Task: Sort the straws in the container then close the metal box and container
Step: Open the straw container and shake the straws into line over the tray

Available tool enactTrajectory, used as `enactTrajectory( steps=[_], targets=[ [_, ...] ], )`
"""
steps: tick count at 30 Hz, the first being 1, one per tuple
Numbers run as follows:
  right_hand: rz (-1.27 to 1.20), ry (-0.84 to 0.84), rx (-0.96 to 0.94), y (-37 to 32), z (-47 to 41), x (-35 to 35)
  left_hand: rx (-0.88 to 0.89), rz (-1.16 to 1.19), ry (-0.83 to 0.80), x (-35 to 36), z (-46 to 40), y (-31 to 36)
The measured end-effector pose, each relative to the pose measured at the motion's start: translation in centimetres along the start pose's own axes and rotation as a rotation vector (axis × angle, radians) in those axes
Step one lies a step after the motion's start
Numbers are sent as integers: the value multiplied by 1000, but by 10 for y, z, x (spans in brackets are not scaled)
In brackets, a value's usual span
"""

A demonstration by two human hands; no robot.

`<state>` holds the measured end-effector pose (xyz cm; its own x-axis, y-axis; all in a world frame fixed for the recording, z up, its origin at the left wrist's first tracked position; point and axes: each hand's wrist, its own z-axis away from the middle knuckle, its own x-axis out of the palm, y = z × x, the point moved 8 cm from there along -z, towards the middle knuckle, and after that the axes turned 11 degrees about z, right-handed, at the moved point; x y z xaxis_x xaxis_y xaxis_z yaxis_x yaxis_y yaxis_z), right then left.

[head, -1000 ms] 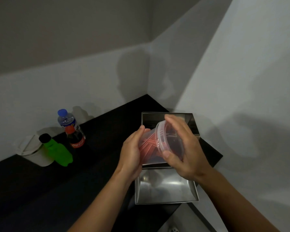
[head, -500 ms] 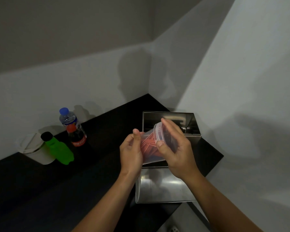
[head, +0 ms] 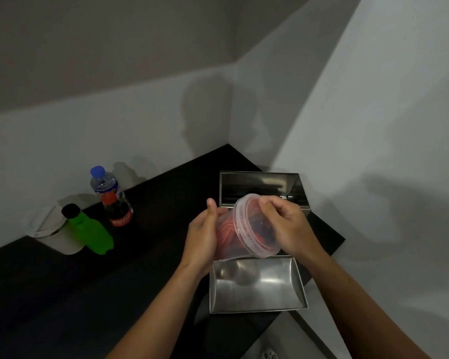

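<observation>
White "Coca-Cola" script, partly legible, on the red label of the dark cola bottle (head: 119, 212); nothing else readable

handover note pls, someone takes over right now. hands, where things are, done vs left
Left hand: grips the base of the clear container, held tilted on its side above the metal box.
Right hand: fingers on the container's lid at the rim.
Red straws: inside the container.
Metal box: open on the black counter, hinged cover up, tray looks empty.
Done: straws are in, lid is on the rim; a full seal can't be confirmed.
Left: press the lid all round, set the container down, shut the metal box.
</observation>
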<state>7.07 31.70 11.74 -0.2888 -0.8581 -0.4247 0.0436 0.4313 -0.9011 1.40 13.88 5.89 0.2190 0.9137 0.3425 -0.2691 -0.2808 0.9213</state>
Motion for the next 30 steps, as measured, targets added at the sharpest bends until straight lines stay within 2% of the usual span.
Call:
enactTrajectory(
  steps=[4, 8, 13, 16, 23, 30],
  targets=[
    [23, 41, 50, 9, -4, 0, 242, -196, 37, 1, 9, 18],
    [27, 148, 50, 9, -5, -3, 354, -336, 21, 6, 24, 26],
    [59, 183, 133, 14, -4, 1, 383, -337, -78, 16, 32, 27],
    [13, 188, 172, 15, -3, 6, 406, -329, -38, 15, 29, 36],
    [-96, 232, 142, 7, 6, 17, 319, -127, 114, 1, 10, 36],
    [-86, 149, 100, 7, 8, 32, 246, -110, 147, -20, 4, 36]
  ],
)
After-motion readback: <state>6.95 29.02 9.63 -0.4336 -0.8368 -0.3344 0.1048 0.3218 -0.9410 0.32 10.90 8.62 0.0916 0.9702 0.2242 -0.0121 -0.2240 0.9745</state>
